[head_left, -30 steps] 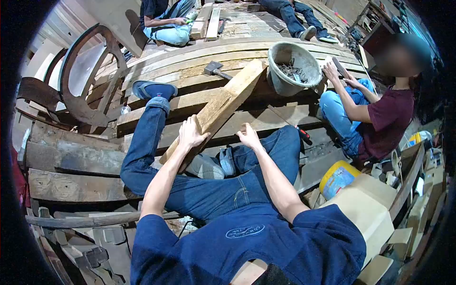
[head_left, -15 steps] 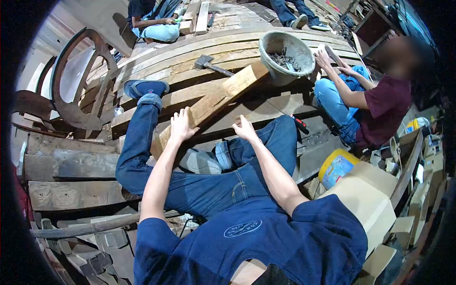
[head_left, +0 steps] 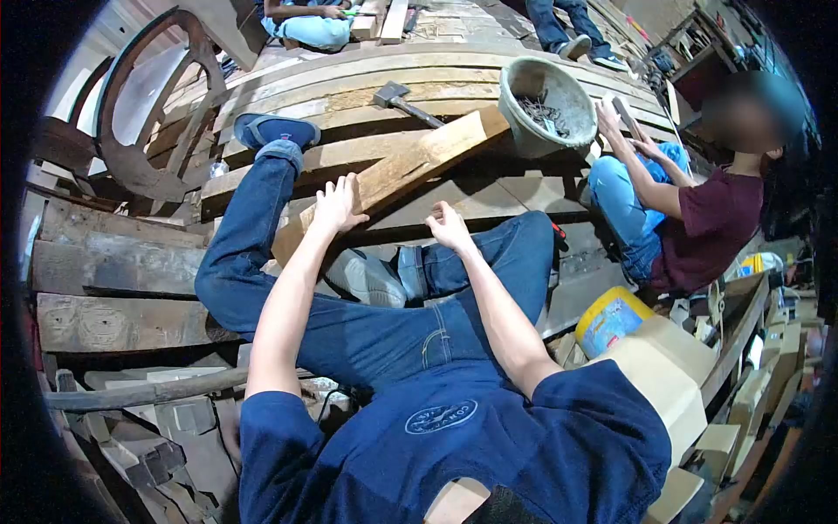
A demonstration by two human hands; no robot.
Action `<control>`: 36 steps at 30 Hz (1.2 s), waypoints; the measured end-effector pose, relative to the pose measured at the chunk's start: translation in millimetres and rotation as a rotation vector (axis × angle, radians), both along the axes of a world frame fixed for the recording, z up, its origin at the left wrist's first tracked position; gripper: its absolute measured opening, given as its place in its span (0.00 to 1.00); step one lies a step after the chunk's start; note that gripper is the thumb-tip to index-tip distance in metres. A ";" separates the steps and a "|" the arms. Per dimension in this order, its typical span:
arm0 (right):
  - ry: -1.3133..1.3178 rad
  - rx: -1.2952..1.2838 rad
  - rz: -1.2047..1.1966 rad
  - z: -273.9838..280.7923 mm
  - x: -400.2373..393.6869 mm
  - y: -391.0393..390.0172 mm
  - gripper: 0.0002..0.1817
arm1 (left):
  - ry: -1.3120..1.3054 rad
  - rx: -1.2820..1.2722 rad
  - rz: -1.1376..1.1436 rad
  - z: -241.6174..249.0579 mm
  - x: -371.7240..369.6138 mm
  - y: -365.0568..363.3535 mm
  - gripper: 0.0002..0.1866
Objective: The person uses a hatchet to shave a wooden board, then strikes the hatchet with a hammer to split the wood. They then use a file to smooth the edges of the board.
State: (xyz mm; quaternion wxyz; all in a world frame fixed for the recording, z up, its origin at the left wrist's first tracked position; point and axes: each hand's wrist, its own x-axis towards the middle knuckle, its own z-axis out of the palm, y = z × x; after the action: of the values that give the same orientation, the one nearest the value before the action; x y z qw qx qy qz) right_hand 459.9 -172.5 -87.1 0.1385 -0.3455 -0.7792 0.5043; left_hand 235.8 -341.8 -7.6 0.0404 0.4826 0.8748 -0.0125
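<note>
A thick wooden beam (head_left: pixel 406 173) lies slanted in front of me, its far end beside a grey bucket (head_left: pixel 546 109) with many nails in it. My left hand (head_left: pixel 339 206) grips the beam near its closer end, fingers over the top and thumb apart. To the right of the beam, above my bent leg, my right hand (head_left: pixel 449 227) hangs in the air with its fingers curled together. Whatever may be between those fingers is too small to make out. A hammer (head_left: pixel 406 105) rests on the planks beyond the beam.
At right a co-worker (head_left: pixel 698 192) sits holding a flat piece. A red-handled tool (head_left: pixel 559 232) lies by my knee. A yellow bucket (head_left: pixel 613 321) and wood offcuts are at lower right, a curved wooden frame (head_left: pixel 109 105) at left. Other people sit farther back.
My view has tilted slightly, so the bucket and co-worker appear shifted right. Both hands keep nearly the same place, the left on the beam and the right curled above my leg.
</note>
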 end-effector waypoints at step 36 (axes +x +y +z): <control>-0.882 0.155 -0.014 -46.3 220.0 306.3 0.29 | 0.085 0.124 -0.059 2.2 6.0 -8.6 0.56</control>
State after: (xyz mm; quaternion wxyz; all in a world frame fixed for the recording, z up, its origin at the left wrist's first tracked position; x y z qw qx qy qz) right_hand 679.8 133.8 -133.4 -0.1779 -0.5212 -0.7970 0.2480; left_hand 241.8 -350.4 -5.5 -0.0270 0.5088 0.8602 0.0201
